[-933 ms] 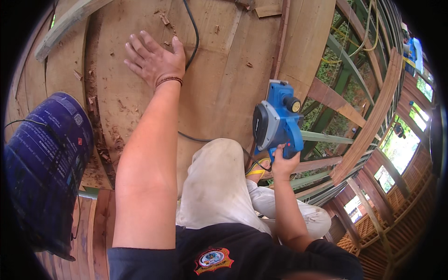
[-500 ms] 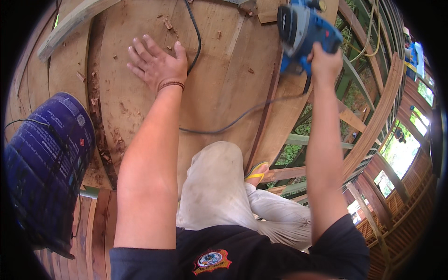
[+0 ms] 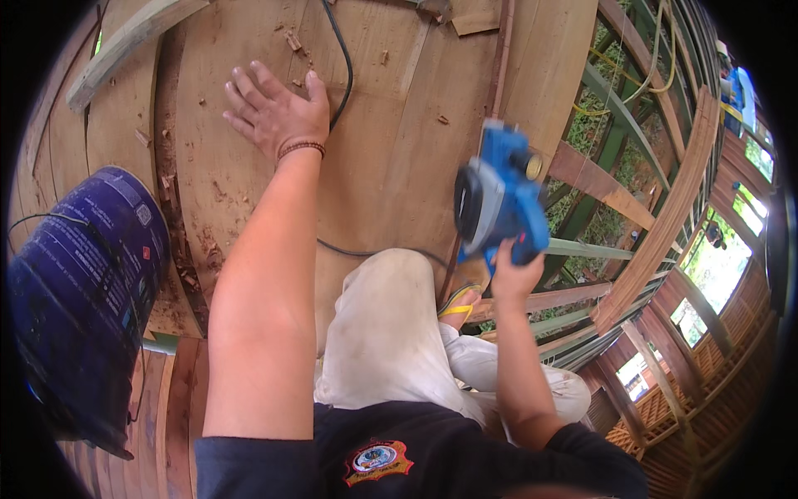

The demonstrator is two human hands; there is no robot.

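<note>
My left hand (image 3: 277,112) lies flat on the pale wooden boards (image 3: 382,175), fingers spread, beside a black cable (image 3: 343,58). In my right hand (image 3: 514,270) is the rear handle of a blue electric planer (image 3: 499,191), slightly blurred, over a narrow reddish wooden strip (image 3: 502,66) that runs along the right side of the boards. The planer's underside and its contact with the strip are hidden. My bent knee (image 3: 374,324) in pale trousers is below it, and my foot in a yellow-strapped sandal (image 3: 457,303) shows beside the strip.
A dark blue bucket (image 3: 87,299) stands at the left, below a loose weathered batten (image 3: 133,41). Wood shavings litter the boards. At the right are open green framing (image 3: 615,100) with vegetation beneath, a long plank (image 3: 661,208), yellow cords and a small blue object (image 3: 736,100).
Half a second ago my right arm had pushed the planer far forward along the boards. It is now pulled back toward me, close to where it was earlier. My left hand stays put.
</note>
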